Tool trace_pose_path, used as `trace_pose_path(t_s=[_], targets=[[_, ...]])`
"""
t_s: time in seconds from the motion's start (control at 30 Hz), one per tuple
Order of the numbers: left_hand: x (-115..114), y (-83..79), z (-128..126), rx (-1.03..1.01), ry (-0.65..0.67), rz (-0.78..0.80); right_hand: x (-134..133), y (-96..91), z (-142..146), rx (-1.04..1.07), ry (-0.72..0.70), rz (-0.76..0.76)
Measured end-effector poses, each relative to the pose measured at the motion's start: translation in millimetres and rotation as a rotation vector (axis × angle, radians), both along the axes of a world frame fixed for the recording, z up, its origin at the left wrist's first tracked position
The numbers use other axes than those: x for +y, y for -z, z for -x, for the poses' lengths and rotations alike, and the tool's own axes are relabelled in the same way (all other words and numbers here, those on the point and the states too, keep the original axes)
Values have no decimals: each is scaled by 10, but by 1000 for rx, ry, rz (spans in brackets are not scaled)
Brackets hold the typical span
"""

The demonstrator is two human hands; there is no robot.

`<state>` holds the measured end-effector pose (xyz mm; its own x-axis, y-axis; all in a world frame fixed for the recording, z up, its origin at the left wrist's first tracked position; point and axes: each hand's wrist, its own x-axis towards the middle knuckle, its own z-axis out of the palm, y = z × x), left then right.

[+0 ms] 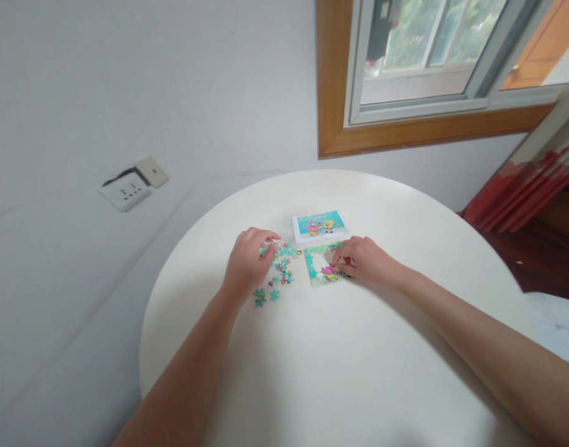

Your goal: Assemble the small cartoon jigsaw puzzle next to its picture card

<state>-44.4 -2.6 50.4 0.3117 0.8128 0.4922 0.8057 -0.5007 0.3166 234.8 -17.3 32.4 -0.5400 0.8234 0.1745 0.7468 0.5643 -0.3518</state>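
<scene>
My left hand (250, 259) hovers at the left edge of a heap of loose jigsaw pieces (284, 264). Its fingers are curved, with a gap between thumb and forefinger. Teal, pink and yellow show on the pieces, and several lie nearer to me. To their right is a partly assembled jigsaw puzzle (316, 273), its border in place around a pale gap. Over its right side, my right hand (365, 259) has thumb and fingers pinched on a pink puzzle piece (331, 269), touching the puzzle's lower middle. The hand covers the puzzle's right edge.
A picture card or box (321, 226) with a pink and a yellow cartoon figure lies just behind the puzzle. Everything rests on a round white table (340, 360). A wall with a socket (128, 191), a window (428, 62) and a red-white curtain (530, 174) surround it.
</scene>
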Motion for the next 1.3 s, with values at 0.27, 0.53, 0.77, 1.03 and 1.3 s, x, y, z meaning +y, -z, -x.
trace_pose_path(t_s=[0.27,0.53,0.77,1.03,1.3], targets=[[43,42,170,79,-44,70,-65,-7,55,-46,-8,-41],[119,56,556,116,-171,177,-74,22,79,-35,20,-71],[92,97,645,150,-152,324,-82,45,126,5,35,-62],[184,278,350,156,-190,129,-99,51,176,58,55,-29],[219,415,260,169,-206,125,-93,55,131,30,42,-58]])
